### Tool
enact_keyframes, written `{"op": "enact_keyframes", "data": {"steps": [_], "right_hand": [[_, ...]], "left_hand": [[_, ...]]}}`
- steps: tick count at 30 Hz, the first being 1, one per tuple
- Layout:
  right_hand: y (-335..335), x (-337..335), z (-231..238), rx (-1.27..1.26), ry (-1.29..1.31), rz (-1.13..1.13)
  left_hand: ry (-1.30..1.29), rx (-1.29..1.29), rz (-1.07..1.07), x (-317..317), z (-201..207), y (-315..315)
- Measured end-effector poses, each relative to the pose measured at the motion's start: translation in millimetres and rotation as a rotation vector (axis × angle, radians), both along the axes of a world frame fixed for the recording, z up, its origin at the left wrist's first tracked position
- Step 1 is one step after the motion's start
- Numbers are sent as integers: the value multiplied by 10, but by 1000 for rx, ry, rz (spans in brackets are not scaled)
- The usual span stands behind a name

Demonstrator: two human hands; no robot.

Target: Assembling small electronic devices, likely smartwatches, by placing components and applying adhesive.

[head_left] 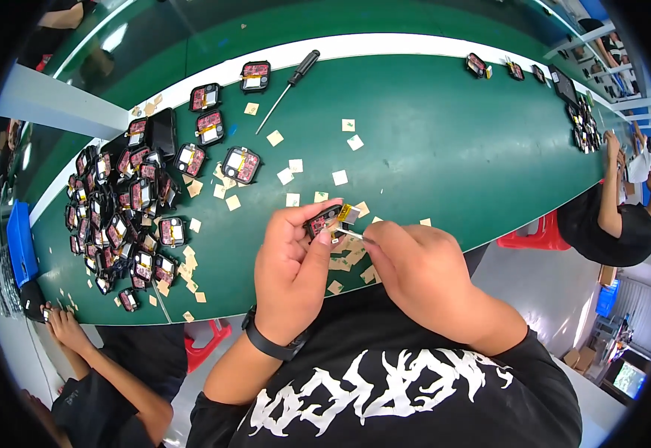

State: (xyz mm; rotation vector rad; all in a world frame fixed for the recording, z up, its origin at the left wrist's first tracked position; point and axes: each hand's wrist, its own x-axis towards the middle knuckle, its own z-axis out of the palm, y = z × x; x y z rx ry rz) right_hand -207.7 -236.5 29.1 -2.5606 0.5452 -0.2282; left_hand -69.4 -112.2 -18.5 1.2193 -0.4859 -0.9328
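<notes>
Close to my body, my left hand [293, 261] grips a small black device housing [316, 224] with a red circuit board inside. A silvery battery with yellow tape [349, 213] stands tilted up at the housing's right side. Between the fingers and thumb of my right hand [420, 263] is a thin silvery tool [351, 234], its tip reaching the battery; the rest is hidden in my grip, so its kind is unclear. Pale square paper pieces [352, 257] lie on the table below and around my hands.
A large heap of similar housings [116, 209] covers the green table [415, 149] at left. A black-handled screwdriver [290, 88] lies farther back. A blue bin [21, 243] stands at the left edge. Co-workers' hands [68, 328] show at left and, like more housings [584, 127], at far right.
</notes>
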Motion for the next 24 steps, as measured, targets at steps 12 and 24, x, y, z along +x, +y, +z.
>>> {"op": "enact_keyframes", "data": {"steps": [12,24], "right_hand": [[-9,48,-117,205,-134,-54],[-237,200,-62,430,-253,-10]], "left_hand": [[241,3,-18,71,0,77],[245,-9,21,39,1,56]]}}
